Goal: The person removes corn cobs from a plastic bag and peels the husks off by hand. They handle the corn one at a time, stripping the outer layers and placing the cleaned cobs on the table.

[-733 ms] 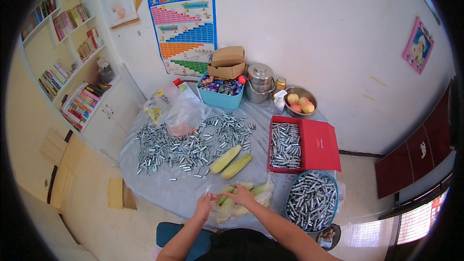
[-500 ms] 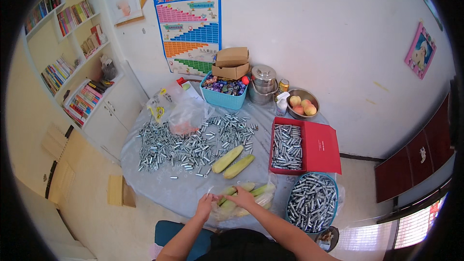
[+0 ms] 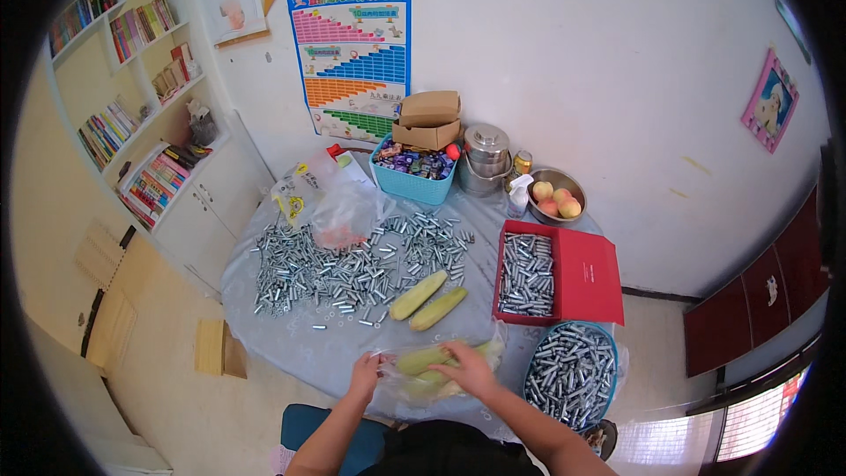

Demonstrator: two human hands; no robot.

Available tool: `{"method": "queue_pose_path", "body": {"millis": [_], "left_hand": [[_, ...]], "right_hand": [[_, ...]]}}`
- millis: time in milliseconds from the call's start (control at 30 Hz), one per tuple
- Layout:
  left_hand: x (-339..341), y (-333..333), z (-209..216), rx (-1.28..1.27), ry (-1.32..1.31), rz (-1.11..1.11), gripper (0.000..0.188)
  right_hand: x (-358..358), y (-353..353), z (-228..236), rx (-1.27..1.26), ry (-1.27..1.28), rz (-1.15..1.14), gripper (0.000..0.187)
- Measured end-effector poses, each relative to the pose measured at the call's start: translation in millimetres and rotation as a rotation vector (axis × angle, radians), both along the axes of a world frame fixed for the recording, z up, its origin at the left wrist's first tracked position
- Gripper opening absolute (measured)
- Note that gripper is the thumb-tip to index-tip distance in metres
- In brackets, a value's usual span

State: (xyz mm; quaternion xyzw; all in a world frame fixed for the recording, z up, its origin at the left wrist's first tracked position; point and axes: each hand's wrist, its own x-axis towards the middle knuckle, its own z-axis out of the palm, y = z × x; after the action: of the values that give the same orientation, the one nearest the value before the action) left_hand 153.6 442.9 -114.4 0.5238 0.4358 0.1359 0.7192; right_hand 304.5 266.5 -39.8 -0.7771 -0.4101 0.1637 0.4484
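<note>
Close in front of me, a clear plastic bag (image 3: 414,388) with several pale green ears of corn (image 3: 421,360) lies at the table's near edge. My left hand (image 3: 365,377) pinches the bag's left side at its rim. On the right part of the bag, my right hand (image 3: 472,370) is curled with thumb and fingers over the corn, gripping the plastic; its fingertips are partly hard to make out. Just beyond the bag lie two more ears of corn, a left one (image 3: 418,294) and a right one (image 3: 438,309), side by side and untouched.
Loose metal sleeves (image 3: 322,269) cover the table's left and middle. To the right stand a red box (image 3: 589,278) and a blue basket (image 3: 527,379), both holding metal pieces. Farther back are a turquoise basket (image 3: 410,187), a metal pot (image 3: 483,178), a spray bottle (image 3: 518,197) and a peach bowl (image 3: 577,194).
My hands have moved apart: the right one shifted right over the bag, the left one slightly left. The bag's left side is now spread wider around the corn.
</note>
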Motion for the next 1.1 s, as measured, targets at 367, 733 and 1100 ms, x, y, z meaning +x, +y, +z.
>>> {"method": "queue_pose_path", "body": {"millis": [367, 733, 1100], "left_hand": [[-17, -4, 14, 0.088, -0.062, -0.256, 0.02], [-19, -17, 36, 0.274, -0.005, -0.518, 0.025], [-11, -31, 14, 0.399, -0.116, -0.484, 0.029]], "right_hand": [[120, 12, -51, 0.444, 0.765, -0.611, 0.03], [149, 36, -211, 0.293, 0.78, -0.701, 0.043], [46, -19, -80, -0.114, -0.076, -0.033, 0.029]]}}
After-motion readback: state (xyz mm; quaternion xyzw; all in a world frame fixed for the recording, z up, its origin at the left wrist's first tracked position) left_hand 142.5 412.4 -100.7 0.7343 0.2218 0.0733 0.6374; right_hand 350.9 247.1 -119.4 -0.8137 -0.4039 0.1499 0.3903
